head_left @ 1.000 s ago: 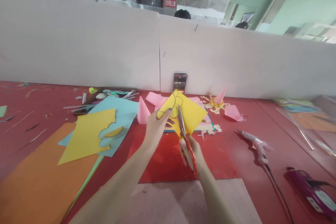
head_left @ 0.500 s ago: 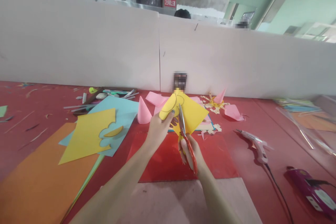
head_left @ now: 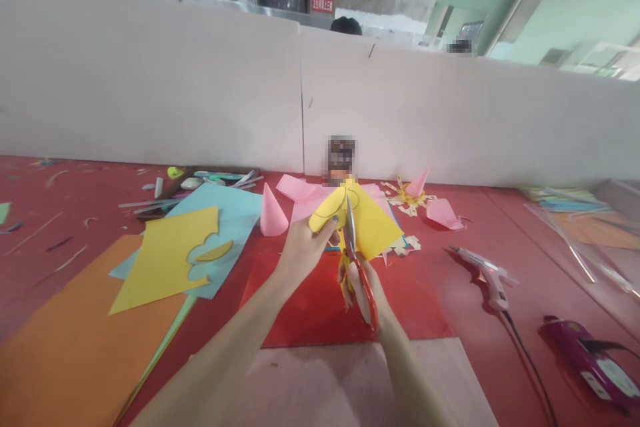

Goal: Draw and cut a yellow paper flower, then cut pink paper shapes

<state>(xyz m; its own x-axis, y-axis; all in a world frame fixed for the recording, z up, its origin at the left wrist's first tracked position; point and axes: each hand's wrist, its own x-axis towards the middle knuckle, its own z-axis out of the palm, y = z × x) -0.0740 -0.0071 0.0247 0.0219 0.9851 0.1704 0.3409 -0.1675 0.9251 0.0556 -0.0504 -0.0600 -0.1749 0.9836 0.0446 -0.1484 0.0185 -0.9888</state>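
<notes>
Above the red sheet (head_left: 310,310), my left hand (head_left: 306,243) pinches a piece of yellow paper (head_left: 376,221) by its left part, where drawn curved pencil lines show. My right hand (head_left: 361,280) is wrapped round the handles of red-handled scissors (head_left: 369,300). Their blades point away from me and lie against the yellow paper, along a cut between its left and right parts. Fingers partly hide the handle loops. A pink paper cone (head_left: 273,213) stands upright to the left of my hands.
On the left lie a cut yellow sheet (head_left: 165,253), a blue sheet (head_left: 235,203) and an orange sheet (head_left: 95,320). A glue gun (head_left: 490,273) and a purple power strip (head_left: 590,360) lie at right. A white partition (head_left: 200,87) closes off the back.
The yellow paper has turned and tilted in my left hand, its left part now narrower to the view. The scissors have shifted slightly right along it and stand more upright.
</notes>
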